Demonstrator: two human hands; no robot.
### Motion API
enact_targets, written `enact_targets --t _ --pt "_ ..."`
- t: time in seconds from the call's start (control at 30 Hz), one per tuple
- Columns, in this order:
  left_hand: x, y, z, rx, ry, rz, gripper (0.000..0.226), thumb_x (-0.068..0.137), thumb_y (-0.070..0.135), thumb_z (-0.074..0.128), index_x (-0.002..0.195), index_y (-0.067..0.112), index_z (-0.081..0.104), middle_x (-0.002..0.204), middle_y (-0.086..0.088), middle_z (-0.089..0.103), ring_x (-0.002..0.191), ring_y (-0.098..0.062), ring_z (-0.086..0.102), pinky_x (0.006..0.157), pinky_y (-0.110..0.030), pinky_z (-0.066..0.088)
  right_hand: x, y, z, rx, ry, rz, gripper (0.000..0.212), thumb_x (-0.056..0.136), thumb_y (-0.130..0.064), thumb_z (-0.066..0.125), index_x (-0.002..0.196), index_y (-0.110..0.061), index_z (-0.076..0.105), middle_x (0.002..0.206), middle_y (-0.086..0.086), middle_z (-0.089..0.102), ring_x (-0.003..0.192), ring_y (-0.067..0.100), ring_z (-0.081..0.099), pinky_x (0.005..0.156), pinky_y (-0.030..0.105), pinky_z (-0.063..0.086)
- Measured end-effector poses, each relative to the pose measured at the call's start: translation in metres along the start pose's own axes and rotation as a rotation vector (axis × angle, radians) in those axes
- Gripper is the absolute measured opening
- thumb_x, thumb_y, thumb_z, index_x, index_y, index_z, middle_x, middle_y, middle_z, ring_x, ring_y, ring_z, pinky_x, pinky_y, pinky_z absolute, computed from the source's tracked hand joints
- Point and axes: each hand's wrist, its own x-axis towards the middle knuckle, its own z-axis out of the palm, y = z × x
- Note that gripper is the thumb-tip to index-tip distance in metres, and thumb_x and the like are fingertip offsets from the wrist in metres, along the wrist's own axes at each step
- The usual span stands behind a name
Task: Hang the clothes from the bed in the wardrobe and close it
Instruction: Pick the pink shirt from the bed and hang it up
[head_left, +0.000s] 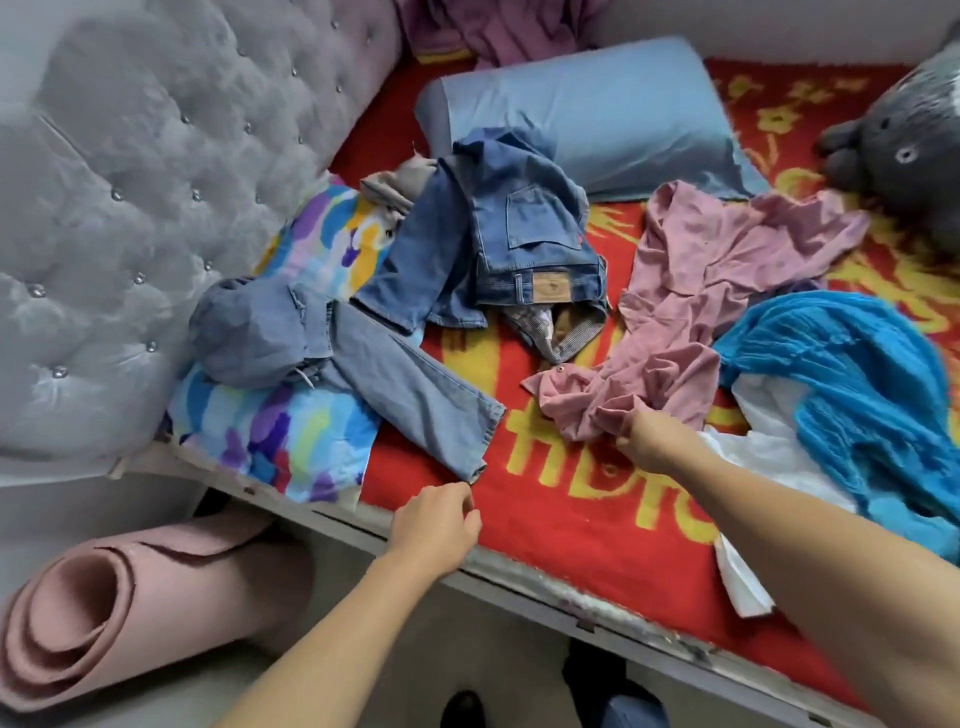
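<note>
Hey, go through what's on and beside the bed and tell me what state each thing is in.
Pink shirt, crumpled, gripped by right hand.
Dark jeans, heaped, unfolded.
Light jeans, sprawled, one leg stretched out.
Turquoise garment, bunched up.
Mat, rolled, on the floor.
Left hand, loosely curled, holding nothing.

Count, referenced to the blue pillow (587, 119).
- Pillows: 2. The blue one, plus a multicoloured pillow (291, 436) to its left, nearer the bed edge.
- Denim pieces: 2. Dark jeans (498, 244) touch the blue pillow's near side; a paler denim piece (322, 343) lies further left.
- Pink garment (696, 291): 1, in front of its right end.
- Turquoise garment (852, 384): 1, to the front right.
- White cloth (779, 452): 1, same side, partly under the turquoise.
- Purple cloth (498, 31): 1, behind it.
- Plush toy (904, 156): 1, to its right.
- Rolled mat (119, 597): 1, on the floor, far front left.
</note>
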Motion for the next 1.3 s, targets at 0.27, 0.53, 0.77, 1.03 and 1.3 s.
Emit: enact_targets --t 0.27,0.53,0.77,1.03,1.3 --pt "0.099 0.015 0.049 -0.091 -0.053 -0.143 0.015 0.088 0.037 0.052 0.094 0.028 0.063 0.087 0.005 0.068 0.088 -0.023 0.062 0.078 -0.036 0.049 0.157 -0.016 0.036 0.197 -0.067 -0.103 0.049 0.093 -0.03 0.047 0.141 -0.029 0.037 0.131 0.014 0.055 0.116 0.036 0.056 0.096 0.041 0.042" --pt "0.125 0.031 0.052 -0.077 -0.073 -0.181 0.017 0.09 0.037 0.05 0.099 0.029 0.062 0.09 0.005 0.067 0.091 -0.023 0.062 0.076 -0.034 0.047 0.166 0.003 0.061 0.476 0.165 0.386 0.031 0.085 -0.019 0.058 0.112 -0.004 0.063 0.112 0.02 0.066 0.107 0.036 0.061 0.086 0.038 0.047" --pt "0.109 0.073 0.004 -0.069 -0.03 -0.1 0.018 0.092 0.03 0.048 0.103 0.025 0.062 0.099 0.002 0.067 0.098 -0.024 0.06 0.075 -0.032 0.044 0.111 0.04 -0.016 1.251 0.516 0.703 0.026 0.095 -0.028 0.053 0.121 -0.025 0.055 0.107 0.003 0.058 0.095 0.024 0.055 0.078 0.027 0.042" --pt "0.044 0.118 -0.057 -0.027 0.088 0.1 0.02 0.094 0.027 0.046 0.108 0.021 0.06 0.098 -0.006 0.066 0.087 -0.025 0.059 0.065 -0.03 0.037 -0.009 0.083 -0.143 1.052 0.328 0.181 0.025 0.085 -0.01 0.052 0.06 -0.01 0.049 0.076 0.006 0.048 0.073 0.018 0.045 0.059 0.031 0.032" --pt "-0.059 0.137 -0.08 -0.008 0.228 0.19 0.022 0.092 0.03 0.053 0.112 0.024 0.059 0.101 0.0 0.064 0.094 -0.02 0.059 0.078 -0.035 0.05 -0.178 0.095 -0.252 0.673 -0.033 -0.169 0.031 0.081 0.008 0.048 0.085 -0.005 0.076 0.088 0.014 0.073 0.08 0.023 0.066 0.077 0.037 0.054"
